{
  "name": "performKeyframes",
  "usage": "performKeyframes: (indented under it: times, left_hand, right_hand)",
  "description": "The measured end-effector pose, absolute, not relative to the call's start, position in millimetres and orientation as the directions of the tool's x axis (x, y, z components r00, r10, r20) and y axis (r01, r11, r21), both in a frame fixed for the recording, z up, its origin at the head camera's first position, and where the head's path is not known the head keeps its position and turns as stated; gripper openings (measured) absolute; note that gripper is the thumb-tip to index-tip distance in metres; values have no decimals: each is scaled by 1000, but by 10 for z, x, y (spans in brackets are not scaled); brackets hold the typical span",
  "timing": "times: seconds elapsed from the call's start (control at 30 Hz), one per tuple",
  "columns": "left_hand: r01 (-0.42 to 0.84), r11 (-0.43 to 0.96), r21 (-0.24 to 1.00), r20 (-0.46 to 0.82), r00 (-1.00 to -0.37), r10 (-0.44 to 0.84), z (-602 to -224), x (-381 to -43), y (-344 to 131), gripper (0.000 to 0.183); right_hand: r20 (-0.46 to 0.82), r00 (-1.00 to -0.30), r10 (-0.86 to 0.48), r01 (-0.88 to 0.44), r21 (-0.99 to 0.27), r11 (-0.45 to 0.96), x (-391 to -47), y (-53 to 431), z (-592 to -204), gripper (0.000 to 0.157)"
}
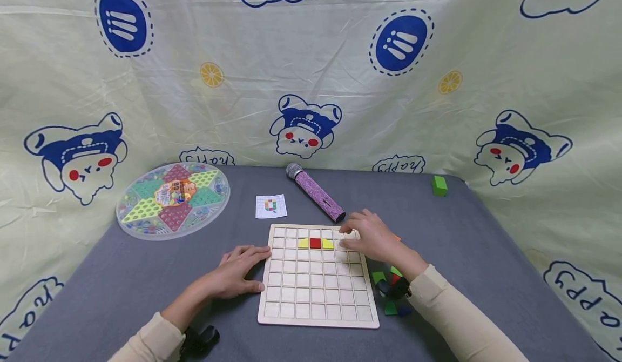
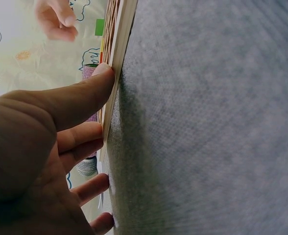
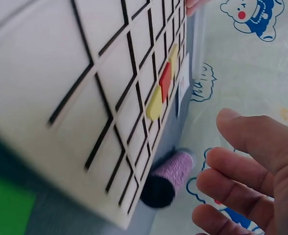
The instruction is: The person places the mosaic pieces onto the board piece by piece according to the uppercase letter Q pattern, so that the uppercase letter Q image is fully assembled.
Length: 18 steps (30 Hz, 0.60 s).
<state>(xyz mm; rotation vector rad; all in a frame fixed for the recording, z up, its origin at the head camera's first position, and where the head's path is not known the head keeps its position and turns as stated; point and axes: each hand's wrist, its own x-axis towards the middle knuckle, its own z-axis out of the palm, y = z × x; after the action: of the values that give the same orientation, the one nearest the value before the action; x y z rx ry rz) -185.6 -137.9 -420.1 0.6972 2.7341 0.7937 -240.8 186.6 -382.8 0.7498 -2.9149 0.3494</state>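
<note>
A pale wooden grid board lies on the grey table. In one of its upper rows a red square tile sits between a left yellow tile and a right yellow tile. At the board's left edge, my left hand rests its thumb and fingertips against the side, fingers fairly straight. My right hand hovers over the upper right corner, fingers loosely bent. In the right wrist view nothing shows between those fingers.
Loose green and red pieces lie right of the board, partly behind the right wrist. Beyond the board are a pattern card and a purple microphone. A round game board lies far left, a green block far right.
</note>
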Motion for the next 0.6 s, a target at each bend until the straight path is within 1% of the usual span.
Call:
performKeyframes:
  times: [0.27, 0.6]
  left_hand:
    - [381, 748, 544, -73, -866, 495, -4198, -1860, -1380, 69]
    - [387, 744, 545, -71, -863, 500, -4199, -1862, -1373, 69]
  right_hand:
    - [205, -864, -459, -493, -163, 855, -2226, 2185, -3813, 25]
    - [183, -873, -451, -479, -159, 863, -1992, 2451, -3915, 23]
